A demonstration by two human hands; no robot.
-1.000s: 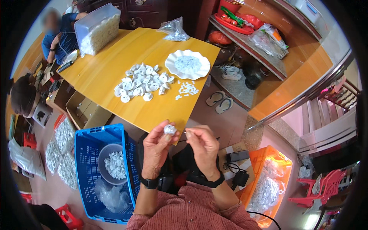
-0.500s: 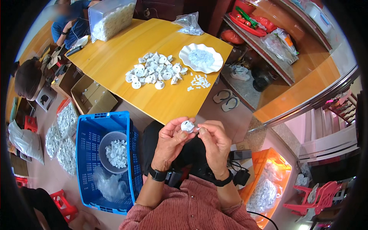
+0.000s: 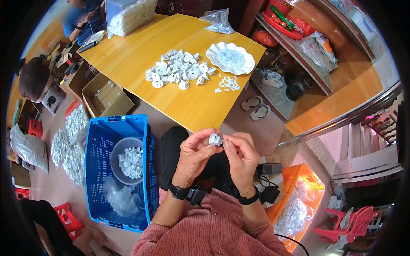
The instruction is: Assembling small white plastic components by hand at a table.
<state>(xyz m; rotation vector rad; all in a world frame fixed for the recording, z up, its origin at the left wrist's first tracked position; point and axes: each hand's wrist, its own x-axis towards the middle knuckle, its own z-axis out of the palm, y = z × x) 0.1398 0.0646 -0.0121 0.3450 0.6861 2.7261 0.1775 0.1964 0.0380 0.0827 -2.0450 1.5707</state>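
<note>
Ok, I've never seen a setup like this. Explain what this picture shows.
There's no machine here, only a person working with two bare hands. The view comes from the left of two wide fisheye cameras worn on the head, looking down, so straight edges bend near the rim.

The left hand holds a white part. The right hand is at its right side, fingertips pinched; what they grip, if anything, is too small to tell.

On the yellow table lie a white pile, tiny white bits, a wavy plate of pale bits, a clear bag and a clear tub.
</note>
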